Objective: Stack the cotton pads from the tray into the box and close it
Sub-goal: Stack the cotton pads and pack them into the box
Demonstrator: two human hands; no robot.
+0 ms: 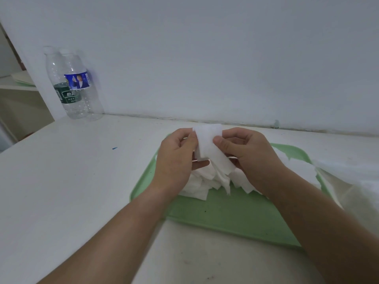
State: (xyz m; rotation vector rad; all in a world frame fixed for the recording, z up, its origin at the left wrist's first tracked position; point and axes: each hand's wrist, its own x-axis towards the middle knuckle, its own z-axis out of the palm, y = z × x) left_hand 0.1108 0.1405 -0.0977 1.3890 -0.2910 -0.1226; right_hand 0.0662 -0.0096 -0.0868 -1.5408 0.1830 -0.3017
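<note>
Left hand [174, 160], right hand [250, 154] (pads [207, 144] between)

Two bottles [61, 89] [83, 87], one tray [225, 214], two hands [176, 160] [252, 154], many pads [200, 185].

The fingers [220, 142] hid edges of the held pads [207, 144] and some of the heap [203, 181] beneath; rightward, a blurred white mass [352, 175] ran off-frame.

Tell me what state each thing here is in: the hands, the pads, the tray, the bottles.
Green tray: flat on the table.
Loose cotton pads: untidy heap on the tray.
Held cotton pads: small stack, lifted above the heap.
Left hand: pinching the stack's left edge.
Right hand: pinching its right edge.
Green-label bottle: upright, capped.
Blue-label bottle: upright, capped.
</note>
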